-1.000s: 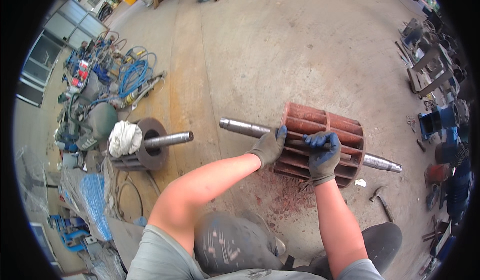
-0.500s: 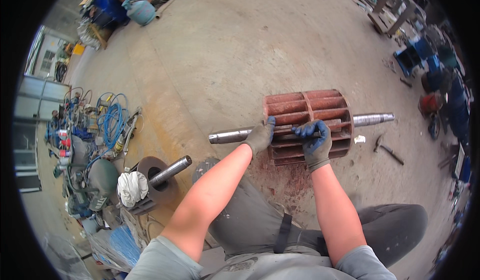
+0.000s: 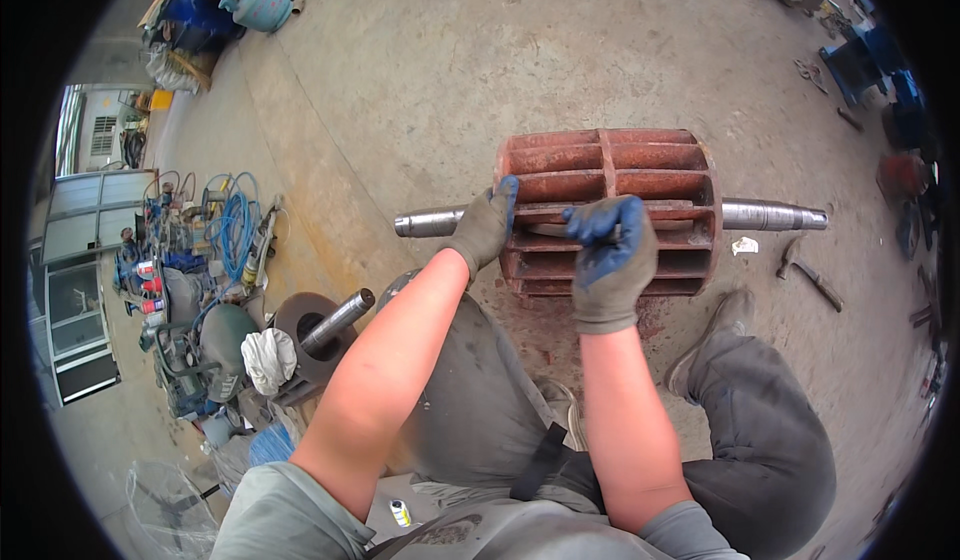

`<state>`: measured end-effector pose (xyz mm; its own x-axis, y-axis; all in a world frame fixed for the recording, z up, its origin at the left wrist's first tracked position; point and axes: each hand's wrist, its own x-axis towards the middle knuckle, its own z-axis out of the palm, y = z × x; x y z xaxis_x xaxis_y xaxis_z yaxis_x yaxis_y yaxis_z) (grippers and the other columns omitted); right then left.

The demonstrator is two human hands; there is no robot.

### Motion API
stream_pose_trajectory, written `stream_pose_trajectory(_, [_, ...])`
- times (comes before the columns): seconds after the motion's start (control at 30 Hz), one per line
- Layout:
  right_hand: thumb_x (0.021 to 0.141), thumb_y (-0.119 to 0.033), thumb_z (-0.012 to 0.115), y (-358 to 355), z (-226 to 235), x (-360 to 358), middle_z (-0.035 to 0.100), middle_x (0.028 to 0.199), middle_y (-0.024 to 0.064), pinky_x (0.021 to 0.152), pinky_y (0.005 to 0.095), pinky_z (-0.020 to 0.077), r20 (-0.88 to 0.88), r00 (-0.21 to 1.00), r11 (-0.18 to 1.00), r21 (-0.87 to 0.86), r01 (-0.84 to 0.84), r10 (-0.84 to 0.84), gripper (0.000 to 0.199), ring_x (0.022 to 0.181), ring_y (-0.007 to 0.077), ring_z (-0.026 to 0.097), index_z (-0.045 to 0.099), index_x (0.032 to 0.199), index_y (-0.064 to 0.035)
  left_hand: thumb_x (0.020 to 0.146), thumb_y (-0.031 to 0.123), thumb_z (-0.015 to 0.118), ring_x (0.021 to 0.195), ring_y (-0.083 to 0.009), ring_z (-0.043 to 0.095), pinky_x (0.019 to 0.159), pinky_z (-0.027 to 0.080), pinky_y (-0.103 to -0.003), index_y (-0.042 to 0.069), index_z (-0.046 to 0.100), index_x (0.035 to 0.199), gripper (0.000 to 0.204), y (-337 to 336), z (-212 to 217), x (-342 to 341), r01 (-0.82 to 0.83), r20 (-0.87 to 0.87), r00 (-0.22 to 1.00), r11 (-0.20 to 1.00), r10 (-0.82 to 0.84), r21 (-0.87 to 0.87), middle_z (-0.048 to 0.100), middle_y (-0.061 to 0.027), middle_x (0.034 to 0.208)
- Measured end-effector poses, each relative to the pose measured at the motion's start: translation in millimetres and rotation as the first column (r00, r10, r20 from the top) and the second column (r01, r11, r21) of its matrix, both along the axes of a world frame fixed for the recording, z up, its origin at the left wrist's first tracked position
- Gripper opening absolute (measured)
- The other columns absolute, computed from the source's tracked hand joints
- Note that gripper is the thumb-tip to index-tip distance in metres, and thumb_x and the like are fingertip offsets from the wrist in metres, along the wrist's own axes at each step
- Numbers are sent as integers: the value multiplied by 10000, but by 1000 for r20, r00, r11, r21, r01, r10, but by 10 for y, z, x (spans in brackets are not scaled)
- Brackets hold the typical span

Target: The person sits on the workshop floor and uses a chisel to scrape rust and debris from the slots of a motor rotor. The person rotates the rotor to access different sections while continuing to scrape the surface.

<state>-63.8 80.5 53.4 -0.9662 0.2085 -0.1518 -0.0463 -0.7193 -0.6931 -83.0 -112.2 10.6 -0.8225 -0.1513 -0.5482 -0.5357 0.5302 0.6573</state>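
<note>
A rust-red vaned rotor [image 3: 655,182] lies on its side on the concrete floor in front of me. A bright steel shaft [image 3: 770,216] sticks out of both its ends. At the rotor's left end plate, my gloved left hand [image 3: 487,222] is closed over the rim, beside the left shaft stub. My gloved right hand [image 3: 612,260] is curled into a fist above the middle vanes, blue palm side showing. Whatever it may hold is hidden by the fingers. A pale, slim strip [image 3: 548,229] shows in the slot between the two hands; I cannot tell whether the right hand touches it.
A hammer [image 3: 811,274] and a white scrap [image 3: 744,246] lie right of the rotor. To my left stands a dark cylinder [image 3: 293,312] with a shaft and a white cloth [image 3: 268,360]. Beyond are blue hoses [image 3: 236,225]. A gas cylinder [image 3: 256,7] is far left.
The rotor appears higher and larger in view as the view shifted. My right hand has lifted off the vane slots and turned into a tighter fist; my left hand stays at the rim.
</note>
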Motion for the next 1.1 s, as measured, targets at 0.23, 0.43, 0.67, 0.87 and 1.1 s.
stream_pose_trajectory(0.23, [1199, -339, 433, -74, 12, -24, 519, 781, 71, 950, 478, 531, -59, 996, 998, -17, 61, -62, 415, 770, 242, 534, 506, 869, -98, 1117, 768, 452, 1113, -250, 659, 1101, 488, -388, -23, 703, 1440, 891, 18, 38, -193, -123, 55, 992, 984, 117, 126, 739, -128, 1198])
stream_pose_trajectory(0.43, [1196, -265, 428, -121, 130, -81, 523, 821, 60, 947, 488, 564, -26, 1000, 959, 283, 4, 3, 334, 797, 223, 554, 498, 915, -97, 1115, 773, 445, 1158, -269, 669, 1120, 486, -408, -24, 697, 1447, 899, 56, 95, -149, -133, 69, 989, 988, 128, 74, 743, -144, 1258])
stream_pose_trajectory(0.67, [1201, -326, 405, -217, 78, 109, 531, 839, 74, 953, 471, 538, -213, 967, 922, 384, -47, 138, 378, 811, 235, 554, 513, 936, -80, 1134, 728, 436, 1287, -411, 722, 1129, 520, -461, -60, 695, 1433, 882, 19, 22, -183, -145, 119, 984, 985, 134, 92, 757, -298, 1348])
stream_pose_trajectory(0.87, [1197, -363, 409, -166, -11, 116, 549, 864, 82, 969, 464, 524, -185, 981, 996, 73, -49, 62, 405, 832, 240, 561, 521, 921, -89, 1125, 738, 463, 1145, -261, 712, 1047, 529, -390, -34, 709, 1416, 861, 83, 121, -159, -181, 105, 978, 983, 181, -12, 765, -163, 1275])
stream_pose_trajectory(1.1, [1193, -338, 421, -186, 8, 143, 566, 868, 96, 1010, 480, 522, -208, 977, 995, 97, -30, 50, 398, 866, 254, 583, 529, 910, -80, 1125, 728, 475, 1235, -263, 714, 1113, 515, -384, -19, 702, 1455, 847, 36, 100, -175, -149, 99, 985, 985, 140, 92, 761, -162, 1357])
